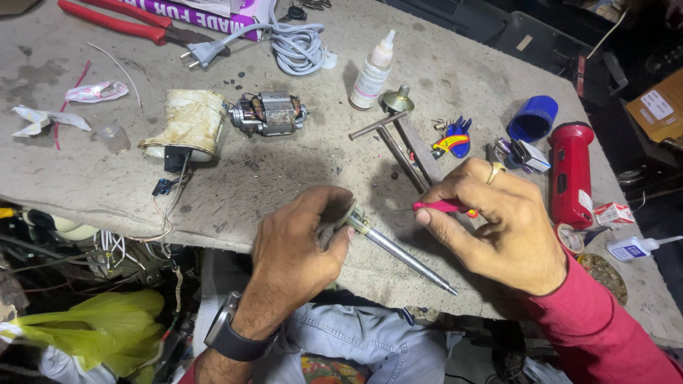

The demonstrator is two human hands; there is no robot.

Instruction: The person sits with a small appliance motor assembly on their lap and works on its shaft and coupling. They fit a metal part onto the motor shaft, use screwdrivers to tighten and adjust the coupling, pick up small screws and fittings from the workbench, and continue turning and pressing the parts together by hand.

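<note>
Left hand (302,238), a dark watch on its wrist, curls closed with thumb and fingers pinched together; right hand (498,224), ringed and red-sleeved, bends at the wrist, fingertips pinched tight

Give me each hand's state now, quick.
Left hand: closed on the soldering iron, near its handle end.
Right hand: closed on a small pink tool, pinched in the fingers.

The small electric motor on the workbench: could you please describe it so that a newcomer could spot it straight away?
Start at the grey workbench and find the stained cream cylindrical housing left of centre. The electric motor lies on its side just right of it, far beyond both hands. Copper windings inside a bare metal frame set it apart from the plastic glue bottle farther right.
</note>
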